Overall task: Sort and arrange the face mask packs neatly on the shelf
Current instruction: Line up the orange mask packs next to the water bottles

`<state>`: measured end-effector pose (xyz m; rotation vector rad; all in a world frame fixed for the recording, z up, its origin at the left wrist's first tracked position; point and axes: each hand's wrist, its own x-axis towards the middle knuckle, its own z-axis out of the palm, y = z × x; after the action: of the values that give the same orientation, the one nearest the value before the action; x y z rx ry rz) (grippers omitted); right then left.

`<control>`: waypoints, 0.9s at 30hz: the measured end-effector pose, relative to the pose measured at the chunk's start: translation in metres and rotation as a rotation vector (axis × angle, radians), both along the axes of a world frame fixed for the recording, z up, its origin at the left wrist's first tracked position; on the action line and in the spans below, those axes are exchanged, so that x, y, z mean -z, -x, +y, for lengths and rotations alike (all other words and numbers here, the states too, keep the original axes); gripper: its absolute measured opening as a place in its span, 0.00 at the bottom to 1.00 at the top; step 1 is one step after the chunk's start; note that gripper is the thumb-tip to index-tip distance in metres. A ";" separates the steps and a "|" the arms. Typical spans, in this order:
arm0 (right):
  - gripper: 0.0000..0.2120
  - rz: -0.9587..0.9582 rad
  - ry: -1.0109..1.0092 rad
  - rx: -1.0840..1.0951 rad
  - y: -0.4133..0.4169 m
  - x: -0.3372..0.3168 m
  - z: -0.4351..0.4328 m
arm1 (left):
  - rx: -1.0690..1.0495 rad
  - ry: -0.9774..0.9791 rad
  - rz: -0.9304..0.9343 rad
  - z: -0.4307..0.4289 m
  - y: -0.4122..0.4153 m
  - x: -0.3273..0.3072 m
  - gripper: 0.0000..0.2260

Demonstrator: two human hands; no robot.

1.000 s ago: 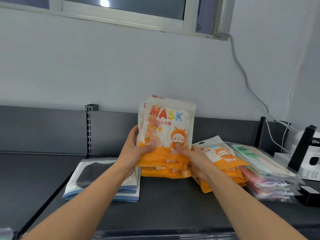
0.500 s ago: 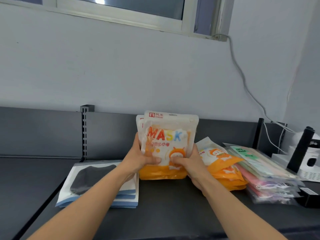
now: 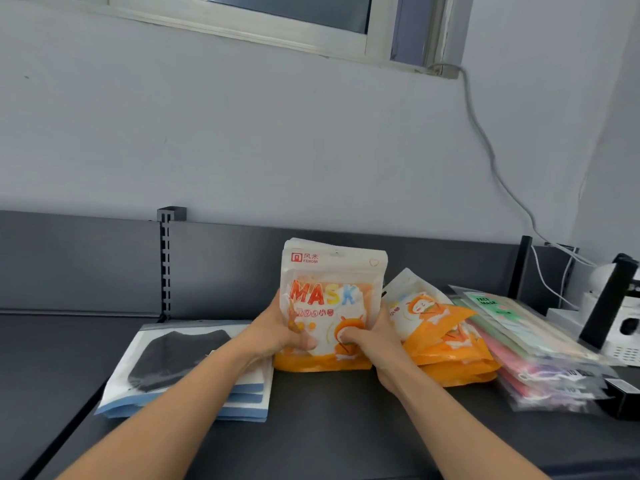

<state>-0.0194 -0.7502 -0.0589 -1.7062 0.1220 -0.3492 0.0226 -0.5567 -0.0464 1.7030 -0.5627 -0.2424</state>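
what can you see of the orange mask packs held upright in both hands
The orange mask packs are a small bundle of glossy plastic pouches. They are white above, with a rainbow MASK print and a cartoon figure, and orange along the bottom. They stand upright with their bottom edges on the dark shelf. The left hand and right hand hold them from either side, thumbs on the front. How many packs there are is unclear.

Plenty out of sight
Fingers of the left hand (image 3: 273,336) and right hand (image 3: 377,344) vanish behind the orange packs (image 3: 332,271); the left forearm (image 3: 194,386) covers part of the black-mask stack (image 3: 166,355), and the white device (image 3: 620,344) runs off the right edge.
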 end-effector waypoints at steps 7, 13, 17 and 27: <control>0.31 0.029 -0.011 0.021 -0.005 0.002 0.005 | -0.061 -0.056 -0.006 -0.002 -0.004 0.006 0.29; 0.23 0.064 -0.080 0.043 -0.005 -0.005 0.006 | -0.065 -0.100 0.009 -0.002 -0.006 -0.002 0.26; 0.23 0.013 -0.051 0.064 0.000 -0.014 0.007 | -0.084 0.005 0.013 0.000 0.000 -0.019 0.22; 0.28 -0.118 -0.039 0.081 0.012 -0.045 0.014 | -0.209 0.235 0.038 0.015 0.013 -0.033 0.24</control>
<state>-0.0312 -0.7360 -0.0143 -1.6409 0.1107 -0.5041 0.0100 -0.5413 -0.0133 1.5120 -0.3660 -0.0551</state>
